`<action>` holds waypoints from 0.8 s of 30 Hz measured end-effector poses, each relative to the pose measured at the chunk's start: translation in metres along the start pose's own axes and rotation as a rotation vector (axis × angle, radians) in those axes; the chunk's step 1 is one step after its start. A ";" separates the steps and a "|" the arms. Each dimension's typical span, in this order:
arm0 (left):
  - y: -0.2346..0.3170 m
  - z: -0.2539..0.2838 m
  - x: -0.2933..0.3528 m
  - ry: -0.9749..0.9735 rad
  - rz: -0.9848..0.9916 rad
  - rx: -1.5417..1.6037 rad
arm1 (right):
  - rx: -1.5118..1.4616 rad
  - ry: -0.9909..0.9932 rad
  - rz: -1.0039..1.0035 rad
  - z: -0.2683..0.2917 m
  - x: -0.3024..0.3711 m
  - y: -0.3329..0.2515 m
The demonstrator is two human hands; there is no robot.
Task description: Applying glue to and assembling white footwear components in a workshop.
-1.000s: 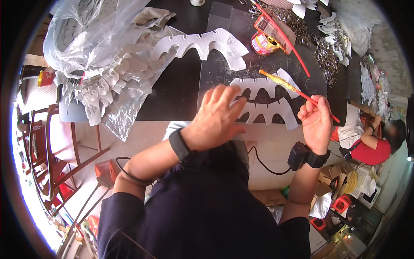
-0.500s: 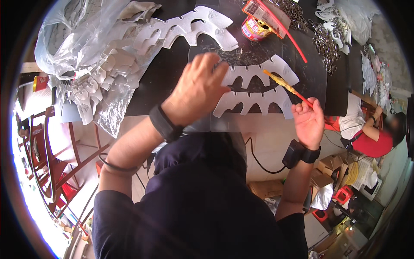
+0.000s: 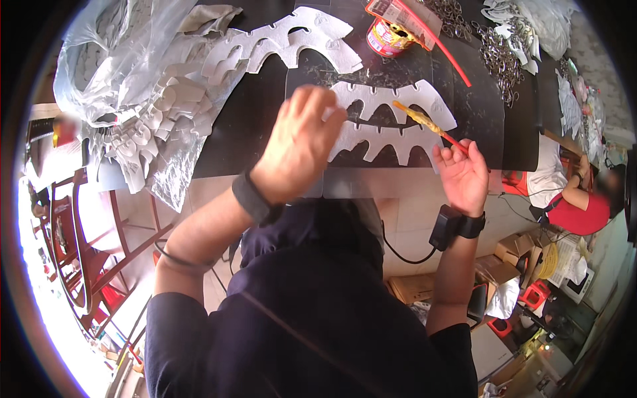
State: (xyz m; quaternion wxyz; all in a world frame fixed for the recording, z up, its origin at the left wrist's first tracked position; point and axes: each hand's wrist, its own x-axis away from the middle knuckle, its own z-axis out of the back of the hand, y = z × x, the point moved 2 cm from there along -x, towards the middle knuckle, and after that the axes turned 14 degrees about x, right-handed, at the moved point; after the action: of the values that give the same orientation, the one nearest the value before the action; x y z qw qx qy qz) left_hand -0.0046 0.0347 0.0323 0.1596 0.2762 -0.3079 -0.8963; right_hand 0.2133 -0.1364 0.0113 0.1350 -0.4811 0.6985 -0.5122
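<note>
Holding a thin, yellow-tipped red stick (image 3: 424, 121) in the right hand (image 3: 464, 176), aimed lengthwise up-left over two white scalloped strips (image 3: 381, 97) on the black tabletop (image 3: 232, 132), with the left hand (image 3: 297, 138) half-curled by their left ends, grip unclear.

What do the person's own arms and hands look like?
The left hand and right hand are ungloved, each with a black wristband. A boxy black gadget with a black cable sits beside the right one. The short sleeves are dark.

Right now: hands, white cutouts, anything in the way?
Right hand: holding yellow-tipped red stick. Left hand: by left ends of two nearest white cutouts, grip unclear. Cup: beyond those cutouts, clear of both hands.
</note>
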 end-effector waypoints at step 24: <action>0.029 -0.031 -0.001 -0.286 0.126 -0.011 | 0.949 -0.004 0.403 -0.073 -0.011 -0.052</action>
State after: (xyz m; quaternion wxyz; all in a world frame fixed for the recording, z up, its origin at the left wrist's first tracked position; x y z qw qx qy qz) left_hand 0.0181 -0.0014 0.0310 0.1717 0.1248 -0.3392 -0.9164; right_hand 0.1964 -0.0854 0.0841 0.4359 -0.2239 0.4677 -0.7356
